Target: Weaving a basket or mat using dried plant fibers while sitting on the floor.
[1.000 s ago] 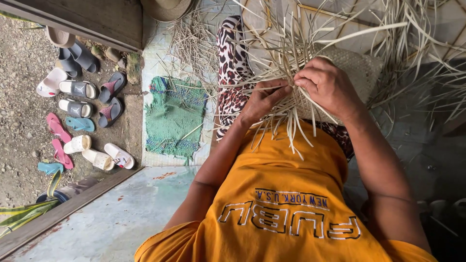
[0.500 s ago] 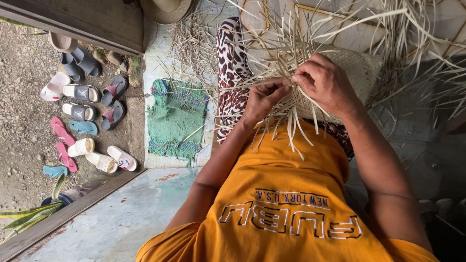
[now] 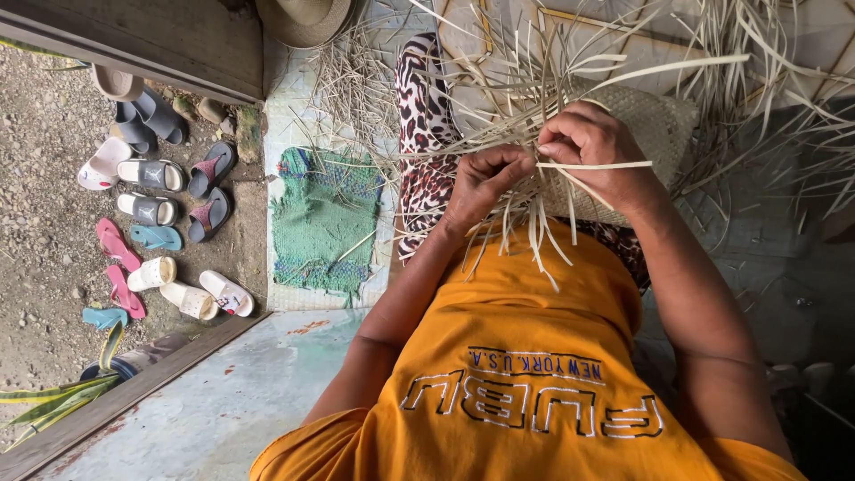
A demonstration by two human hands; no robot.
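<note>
Left hand [image 3: 481, 183] pinching pale straw strips [image 3: 534, 134] | right hand [image 3: 588, 147] gripping same

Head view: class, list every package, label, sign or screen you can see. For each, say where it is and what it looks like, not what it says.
Shirt print: across the orange shirt, bottom centre; dark outlined block letters under a smaller dark line, seen upside down.
Sandal mark: on a grey slide's strap, at left among the footwear; small and pale.
No packages, signs or screens.

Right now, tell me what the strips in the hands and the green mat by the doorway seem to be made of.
Strips: probably dried palm or straw, pale, matte, flat, with loose splayed ends. Green mat: apparently woven yarn or cloth, rough-textured, with frayed edges and bluish patches.
</note>
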